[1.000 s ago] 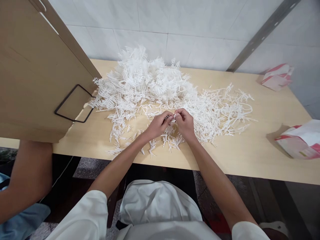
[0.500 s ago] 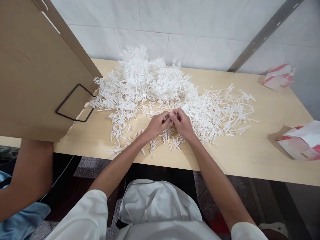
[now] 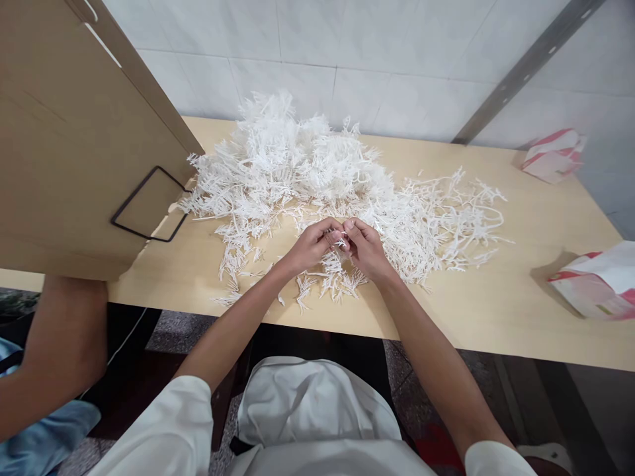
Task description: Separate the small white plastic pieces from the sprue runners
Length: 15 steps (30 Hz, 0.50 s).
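Note:
My left hand (image 3: pixel 317 243) and my right hand (image 3: pixel 364 248) meet above the front of the white heap, fingertips close together. Between them is a small white branched piece (image 3: pixel 341 242), pinched by the fingers of both hands. Around and behind them spreads a big pile of white branched plastic-looking pieces (image 3: pixel 297 158), highest at the back. Looser, longer white stems (image 3: pixel 461 221) lie at the pile's right end. A few small sprigs (image 3: pixel 305 289) are scattered in front of my wrists.
A cardboard panel (image 3: pixel 84 152) stands on the left of the table (image 3: pixel 486 304), with a black wire frame (image 3: pixel 149 205) at its foot. Beyond it shows another person's arm (image 3: pixel 69 337). Two red-and-white bags (image 3: pixel 555 155) sit on the right. A tiled wall (image 3: pixel 397 59) closes the back.
My fingers have shifted slightly, and the white piece between them now shows more clearly. My right thumb has turned upward a little. The pile looks the same.

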Each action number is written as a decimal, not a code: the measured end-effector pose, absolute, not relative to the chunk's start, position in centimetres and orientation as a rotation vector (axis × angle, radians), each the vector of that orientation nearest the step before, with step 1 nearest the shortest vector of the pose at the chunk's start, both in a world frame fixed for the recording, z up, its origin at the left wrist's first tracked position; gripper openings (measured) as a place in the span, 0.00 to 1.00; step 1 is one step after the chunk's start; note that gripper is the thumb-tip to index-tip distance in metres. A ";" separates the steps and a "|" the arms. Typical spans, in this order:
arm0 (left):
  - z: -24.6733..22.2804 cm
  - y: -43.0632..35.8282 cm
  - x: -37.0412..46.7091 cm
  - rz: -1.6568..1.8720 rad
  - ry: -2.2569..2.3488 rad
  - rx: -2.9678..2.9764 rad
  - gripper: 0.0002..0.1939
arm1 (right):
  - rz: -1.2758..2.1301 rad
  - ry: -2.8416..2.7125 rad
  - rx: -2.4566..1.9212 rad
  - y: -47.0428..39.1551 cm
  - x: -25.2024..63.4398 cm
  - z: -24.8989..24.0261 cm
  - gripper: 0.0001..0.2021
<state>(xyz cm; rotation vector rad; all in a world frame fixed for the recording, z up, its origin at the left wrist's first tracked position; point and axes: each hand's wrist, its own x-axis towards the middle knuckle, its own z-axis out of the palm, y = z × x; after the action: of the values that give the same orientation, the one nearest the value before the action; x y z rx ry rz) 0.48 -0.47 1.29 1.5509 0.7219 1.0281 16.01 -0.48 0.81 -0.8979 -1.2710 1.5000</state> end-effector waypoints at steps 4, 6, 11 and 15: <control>0.8 -0.4 0.6 1.044 0.644 1.410 0.21 | 1.589 -1.191 -0.835 -0.6 15.9 1.2 0.19; 0.6 -0.2 0.6 1.082 0.673 1.359 0.22 | 1.594 -1.171 -0.837 -0.6 15.9 1.4 0.20; 0.3 0.2 0.7 1.139 0.826 1.322 0.20 | 1.469 -1.119 -0.883 -0.2 16.0 1.4 0.17; 0.5 0.3 0.8 1.117 0.876 1.368 0.23 | 1.376 -1.056 -0.955 0.4 16.3 0.9 0.16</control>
<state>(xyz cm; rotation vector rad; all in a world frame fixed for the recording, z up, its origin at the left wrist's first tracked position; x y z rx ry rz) 0.80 0.27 0.54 1.3675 0.8765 1.1167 16.29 0.44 0.89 -0.9550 -1.0558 1.3755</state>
